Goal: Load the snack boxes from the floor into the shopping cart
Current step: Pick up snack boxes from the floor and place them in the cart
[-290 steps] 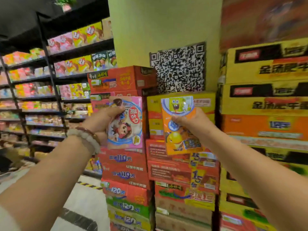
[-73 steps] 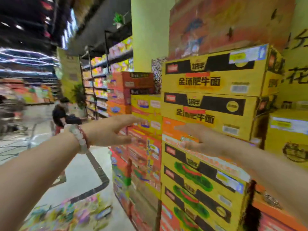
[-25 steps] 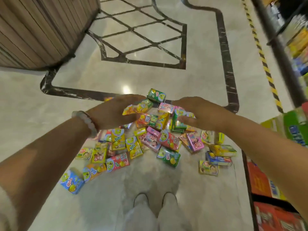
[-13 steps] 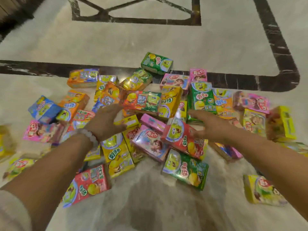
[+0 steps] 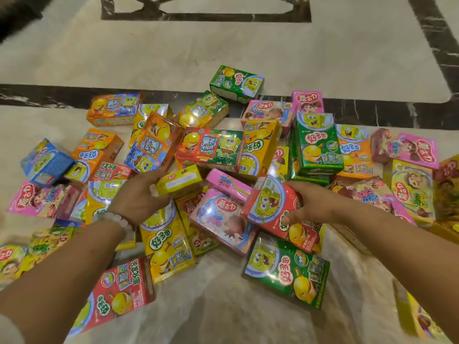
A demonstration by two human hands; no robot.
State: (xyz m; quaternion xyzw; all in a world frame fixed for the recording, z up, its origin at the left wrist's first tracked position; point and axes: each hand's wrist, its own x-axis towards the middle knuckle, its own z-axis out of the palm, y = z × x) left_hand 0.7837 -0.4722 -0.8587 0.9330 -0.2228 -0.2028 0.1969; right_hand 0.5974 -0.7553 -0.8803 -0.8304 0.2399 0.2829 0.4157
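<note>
Several snack boxes lie in a loose pile on the marble floor (image 5: 248,45), in red, green, yellow, orange, pink and blue. My left hand (image 5: 139,197), with a bead bracelet on its wrist, closes around the end of a small yellow box (image 5: 180,179) in the middle of the pile, fingers above and thumb below. My right hand (image 5: 310,204) grips the right edge of a red box (image 5: 270,207) with a cartoon sponge face, thumb on its front. Both boxes still rest among the others. The shopping cart is not in view.
A dark inlaid stripe (image 5: 49,95) crosses the floor behind the pile. A green box (image 5: 285,269) and a red box (image 5: 119,291) lie nearest me. More boxes spread to the left and right edges of the view.
My view has dropped closer to the pile. Both hands were open above the boxes; now the left has closed on the yellow box and the right on the red box.
</note>
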